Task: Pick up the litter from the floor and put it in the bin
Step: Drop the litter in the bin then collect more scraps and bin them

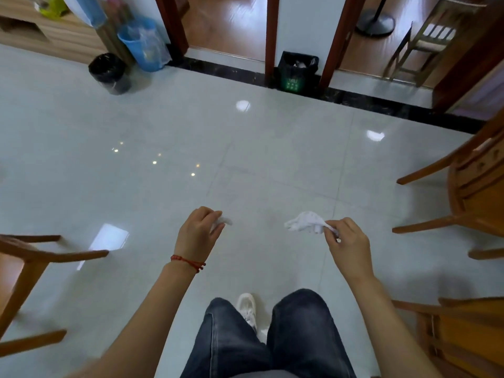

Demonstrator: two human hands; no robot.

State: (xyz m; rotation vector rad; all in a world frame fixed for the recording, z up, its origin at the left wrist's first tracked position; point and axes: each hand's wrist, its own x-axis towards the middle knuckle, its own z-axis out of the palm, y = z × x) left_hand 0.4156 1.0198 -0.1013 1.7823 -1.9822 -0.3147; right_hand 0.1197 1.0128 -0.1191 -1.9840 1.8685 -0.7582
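Litter, 2 pcs. Left hand (197,231): fingers clenched round small tissue wad (222,223). Right hand (347,241): fingers pinch larger tissue (304,222) by one corner. Both soft, v. light, crushable; grip anywhere. Green bin (296,73) at 12 o'clock, well apart.

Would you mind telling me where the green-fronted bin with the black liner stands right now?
In the head view, the green-fronted bin stands far ahead, slightly right of centre, on the dark threshold strip between two red-brown door posts.
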